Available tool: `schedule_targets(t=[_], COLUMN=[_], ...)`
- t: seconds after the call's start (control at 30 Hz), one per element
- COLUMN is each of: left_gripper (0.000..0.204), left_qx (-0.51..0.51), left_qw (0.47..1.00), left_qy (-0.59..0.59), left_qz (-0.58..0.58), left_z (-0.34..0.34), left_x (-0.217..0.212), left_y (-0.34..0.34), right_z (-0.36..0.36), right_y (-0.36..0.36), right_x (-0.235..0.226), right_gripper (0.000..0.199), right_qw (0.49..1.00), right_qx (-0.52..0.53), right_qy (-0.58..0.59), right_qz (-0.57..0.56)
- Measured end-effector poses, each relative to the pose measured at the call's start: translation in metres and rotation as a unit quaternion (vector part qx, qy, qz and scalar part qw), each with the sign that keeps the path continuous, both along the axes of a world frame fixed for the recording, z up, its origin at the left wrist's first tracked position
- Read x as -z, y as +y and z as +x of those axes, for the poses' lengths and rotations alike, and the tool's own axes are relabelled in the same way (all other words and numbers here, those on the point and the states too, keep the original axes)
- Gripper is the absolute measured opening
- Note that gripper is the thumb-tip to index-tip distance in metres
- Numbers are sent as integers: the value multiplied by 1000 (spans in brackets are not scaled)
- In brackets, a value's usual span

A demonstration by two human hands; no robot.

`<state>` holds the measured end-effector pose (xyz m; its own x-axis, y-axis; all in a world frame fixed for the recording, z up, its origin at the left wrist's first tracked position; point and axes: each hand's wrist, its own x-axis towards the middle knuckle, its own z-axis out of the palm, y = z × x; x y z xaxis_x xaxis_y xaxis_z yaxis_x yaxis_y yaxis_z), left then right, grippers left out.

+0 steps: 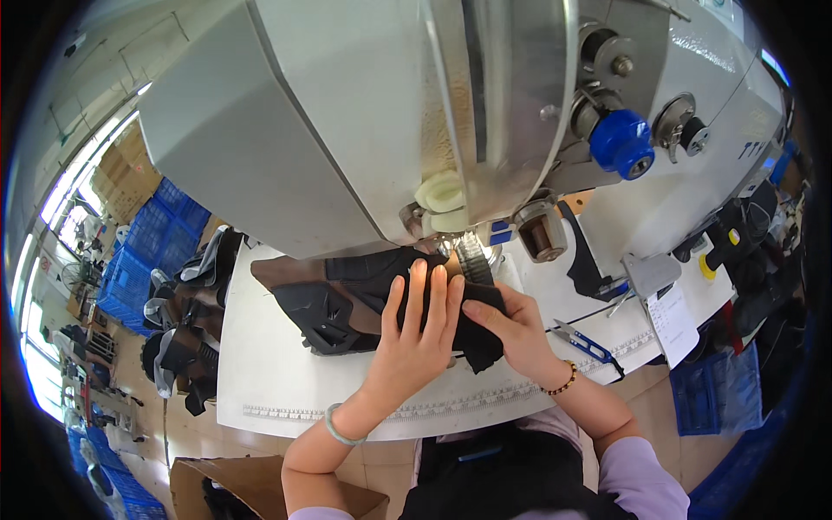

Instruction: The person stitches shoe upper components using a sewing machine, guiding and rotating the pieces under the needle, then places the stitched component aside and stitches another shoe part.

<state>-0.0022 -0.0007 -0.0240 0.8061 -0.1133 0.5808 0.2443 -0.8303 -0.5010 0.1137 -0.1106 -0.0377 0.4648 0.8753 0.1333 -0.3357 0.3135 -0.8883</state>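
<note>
A black and brown shoe upper (325, 303) lies on the white machine table (286, 390), its far edge under the head of a large grey sewing machine (295, 130). My left hand (412, 342) rests flat on the middle of the upper, fingers stretched out close to the machine's roller wheel (472, 253). On the upper's right end, my right hand (518, 329) grips the black material, thumb on top and the other fingers mostly hidden. The needle point cannot be made out behind the machine parts and fingertips.
Blue-handled thread snips (589, 344) lie right of my right hand, near a paper slip (672, 325) and a curved black piece (585, 264). Several shoe uppers (191, 334) hang left of the table. A cardboard box (260, 485) and blue crates (143, 264) stand around.
</note>
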Motion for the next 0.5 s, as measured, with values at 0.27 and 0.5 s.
schedule_targets(t=[0.27,0.5], left_gripper=[39,29], left_qx=[52,111], left_qw=[990,967], left_qy=[-91,-227], left_qz=[-96,-32], left_z=[4,17], left_x=[37,54], left_y=[15,29], right_z=[1,-8], right_y=[3,3], right_x=[1,3], right_gripper=[24,27], right_qw=[998,997], right_qx=[33,-4], right_qy=[-46,82], right_qz=[-8,-1])
